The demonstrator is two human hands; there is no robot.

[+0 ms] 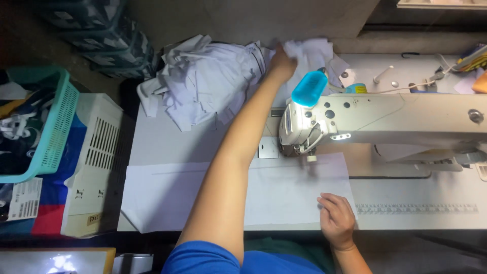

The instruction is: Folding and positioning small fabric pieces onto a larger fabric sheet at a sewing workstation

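neither grip shows clearly: my left hand (pixel 282 62) is stretched far across the table (pixel 406 210) into the heap of white cut pieces (pixel 208 83), its fingers buried in the cloth and blurred, so i cannot tell whether they pinch a piece or only press on it. my right hand (pixel 336 219) lies flat, fingers loosely together and holding nothing, on the near right corner of the long white fabric panel (pixel 167 195) that is spread along the table's front edge. my left forearm crosses over the panel's middle and hides that part of it. the panel's far edge reaches under the head of the white sewing machine (pixel 385 119), where the needle area is too small and shadowed to make out. a blue oval cover (pixel 309 88) sits on the machine's top. a printed ruler strip (pixel 416 208) runs along the table to the right of my right hand. left of the table stand a white slatted crate (pixel 96 152) and a teal basket (pixel 56 122), the basket cut off by the frame edge, its contents a jumble i cannot sort out.
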